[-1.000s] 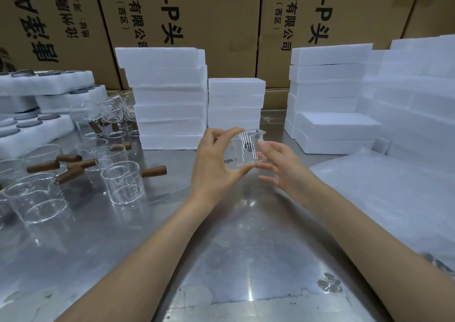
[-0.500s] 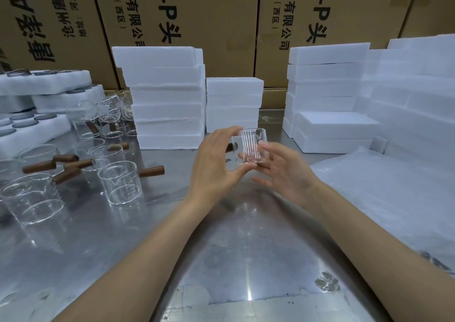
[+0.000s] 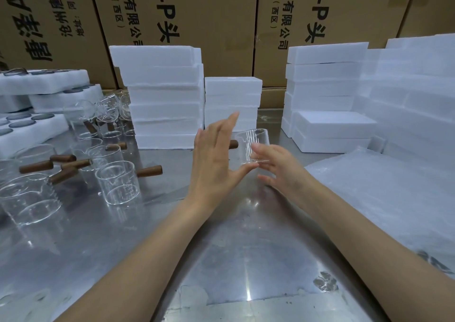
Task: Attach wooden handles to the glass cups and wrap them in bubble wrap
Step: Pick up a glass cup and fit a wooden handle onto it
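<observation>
A clear ribbed glass cup (image 3: 253, 147) is held tilted above the steel table (image 3: 221, 260) between both hands: the left hand (image 3: 216, 159) has its fingers stretched nearly straight and wide, its thumb pressing the cup's lower edge, while the right hand (image 3: 278, 166) cradles the base with loosely curved fingers. A brown wooden handle (image 3: 233, 144) sticks out from the cup behind the left hand's fingers. On the left of the table stand more glass cups with wooden handles (image 3: 115, 186), stacked white foam blocks (image 3: 162, 95) rise behind, and a bubble wrap sheet (image 3: 381, 193) lies to the right.
</observation>
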A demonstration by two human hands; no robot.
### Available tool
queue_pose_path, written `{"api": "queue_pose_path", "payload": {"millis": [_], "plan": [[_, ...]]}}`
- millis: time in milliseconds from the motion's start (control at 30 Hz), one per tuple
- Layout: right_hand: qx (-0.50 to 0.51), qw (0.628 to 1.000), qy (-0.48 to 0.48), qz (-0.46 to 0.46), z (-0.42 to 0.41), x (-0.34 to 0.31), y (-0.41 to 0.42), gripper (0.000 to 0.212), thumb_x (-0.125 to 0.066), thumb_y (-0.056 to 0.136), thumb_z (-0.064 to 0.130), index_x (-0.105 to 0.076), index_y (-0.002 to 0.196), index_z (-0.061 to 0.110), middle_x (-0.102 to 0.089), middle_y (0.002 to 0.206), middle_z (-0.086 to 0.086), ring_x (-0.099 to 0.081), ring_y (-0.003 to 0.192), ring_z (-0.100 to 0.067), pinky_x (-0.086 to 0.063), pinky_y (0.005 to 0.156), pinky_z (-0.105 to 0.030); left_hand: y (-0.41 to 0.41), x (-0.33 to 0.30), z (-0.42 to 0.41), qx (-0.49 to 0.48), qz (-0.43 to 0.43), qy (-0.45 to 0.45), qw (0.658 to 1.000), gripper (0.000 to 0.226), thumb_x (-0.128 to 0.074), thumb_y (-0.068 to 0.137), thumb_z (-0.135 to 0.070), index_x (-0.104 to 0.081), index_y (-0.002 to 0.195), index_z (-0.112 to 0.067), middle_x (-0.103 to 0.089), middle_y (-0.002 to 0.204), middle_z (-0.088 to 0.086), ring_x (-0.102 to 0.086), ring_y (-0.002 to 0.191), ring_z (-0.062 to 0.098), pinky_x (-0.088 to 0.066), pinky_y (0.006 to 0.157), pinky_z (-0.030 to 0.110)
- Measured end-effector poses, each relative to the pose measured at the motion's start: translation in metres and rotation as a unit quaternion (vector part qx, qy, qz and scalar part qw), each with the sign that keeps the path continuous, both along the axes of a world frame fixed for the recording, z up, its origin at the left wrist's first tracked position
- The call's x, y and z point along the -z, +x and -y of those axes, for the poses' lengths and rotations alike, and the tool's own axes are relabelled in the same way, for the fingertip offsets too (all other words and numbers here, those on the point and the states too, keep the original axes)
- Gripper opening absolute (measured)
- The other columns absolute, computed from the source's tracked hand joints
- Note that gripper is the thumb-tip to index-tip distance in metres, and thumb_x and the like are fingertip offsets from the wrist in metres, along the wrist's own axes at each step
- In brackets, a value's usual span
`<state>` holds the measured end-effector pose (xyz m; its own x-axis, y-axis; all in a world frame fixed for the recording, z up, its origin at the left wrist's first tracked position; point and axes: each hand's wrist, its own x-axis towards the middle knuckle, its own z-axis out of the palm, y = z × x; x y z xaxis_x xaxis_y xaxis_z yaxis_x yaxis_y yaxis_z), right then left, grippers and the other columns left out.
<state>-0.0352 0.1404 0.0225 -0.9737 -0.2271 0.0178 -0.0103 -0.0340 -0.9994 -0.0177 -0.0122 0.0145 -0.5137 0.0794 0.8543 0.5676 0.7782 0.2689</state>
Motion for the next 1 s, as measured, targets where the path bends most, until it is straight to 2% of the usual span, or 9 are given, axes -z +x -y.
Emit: {"api": "queue_pose_path", "payload": {"millis": [100,167,267,333,433,533,733,900,1000], "plan": [[-0.007,0.998,-0.041,0.040,0.001,-0.003,0.001,0.030,-0.055,0.087,0.045,-0.061,0.103,0.020,-0.067,0.113,0.000,-0.061,0.100,-0.010,-0.043,0.088,-0.032,0.001,-0.001,0.000,0.038,-0.002,0.063,0.997,0.100,-0.080,0.070,-0.047,-0.023,0.146,-0.015,-0.038,0.132,-0.021,-0.044,0.124,0.015,-0.035,0.108,0.046],[-0.022,0.996,-0.060,0.056,0.001,-0.006,0.002,0.034,-0.049,0.088,0.045,-0.062,0.105,0.018,-0.068,0.114,-0.001,-0.061,0.102,-0.010,-0.043,0.088,-0.032,0.001,-0.001,0.000,0.054,0.035,0.092,0.994,0.099,-0.079,0.070,-0.049,-0.023,0.146,-0.019,-0.049,0.129,-0.015,-0.043,0.125,0.006,-0.036,0.107,0.039],[-0.049,0.994,-0.072,0.064,-0.001,-0.007,0.006,0.042,-0.044,0.089,0.045,-0.063,0.111,0.014,-0.071,0.108,-0.001,-0.060,0.105,-0.012,-0.041,0.095,-0.034,0.001,0.001,-0.001,0.076,0.045,0.075,0.993,0.061,-0.077,0.075,-0.044,-0.048,0.125,-0.025,-0.058,0.115,-0.019,-0.049,0.113,-0.005,-0.037,0.100,0.024],[-0.063,0.993,-0.073,0.067,-0.001,-0.008,0.006,0.046,-0.041,0.090,0.044,-0.061,0.117,0.012,-0.071,0.109,0.000,-0.059,0.109,-0.013,-0.040,0.096,-0.036,-0.001,0.000,0.000,0.071,0.035,0.060,0.995,0.046,-0.077,0.076,-0.041,-0.057,0.113,-0.021,-0.059,0.113,-0.019,-0.053,0.110,0.000,-0.037,0.097,0.020],[-0.061,0.992,-0.086,0.065,0.000,-0.008,0.005,0.038,-0.044,0.089,0.038,-0.060,0.117,0.016,-0.067,0.116,0.004,-0.059,0.103,-0.012,-0.039,0.091,-0.035,-0.003,0.001,0.002,0.038,0.033,0.034,0.998,0.056,-0.078,0.075,-0.042,-0.060,0.122,-0.018,-0.062,0.115,-0.005,-0.056,0.108,0.012,-0.040,0.098,0.030],[-0.062,0.995,-0.073,0.039,0.001,-0.005,0.003,0.019,-0.057,0.086,0.036,-0.059,0.102,0.026,-0.061,0.106,0.012,-0.057,0.095,-0.009,-0.039,0.085,-0.033,-0.002,0.003,0.001,0.006,0.021,0.029,0.999,0.063,-0.078,0.072,-0.044,-0.059,0.127,-0.018,-0.058,0.111,0.002,-0.052,0.103,0.015,-0.040,0.093,0.027],[-0.022,0.999,0.019,-0.032,0.004,0.005,0.002,0.084,-0.080,0.057,0.056,-0.045,0.126,0.024,-0.054,0.116,0.011,-0.056,0.112,-0.004,-0.045,0.089,-0.032,-0.001,0.002,0.000,0.007,0.000,0.017,1.000,0.057,-0.078,0.075,-0.036,-0.061,0.125,-0.014,-0.057,0.108,0.006,-0.046,0.101,0.012,-0.040,0.092,0.031],[-0.001,0.999,-0.006,-0.035,0.001,0.005,-0.003,0.051,-0.071,0.064,0.053,-0.064,0.103,0.022,-0.064,0.096,0.007,-0.062,0.091,-0.004,-0.045,0.082,-0.030,0.000,0.000,-0.002,0.047,0.031,0.025,0.998,0.082,-0.080,0.072,-0.043,-0.044,0.139,-0.014,-0.053,0.126,0.003,-0.048,0.116,0.016,-0.036,0.102,0.025],[-0.012,0.999,-0.037,-0.016,0.001,0.004,-0.005,0.044,-0.065,0.068,0.050,-0.067,0.102,0.022,-0.068,0.104,0.001,-0.063,0.096,-0.006,-0.046,0.081,-0.028,0.001,0.001,-0.001,0.059,0.085,0.061,0.993,0.094,-0.078,0.067,-0.052,-0.035,0.144,-0.019,-0.048,0.134,-0.002,-0.044,0.123,0.009,-0.032,0.104,0.019]]}}
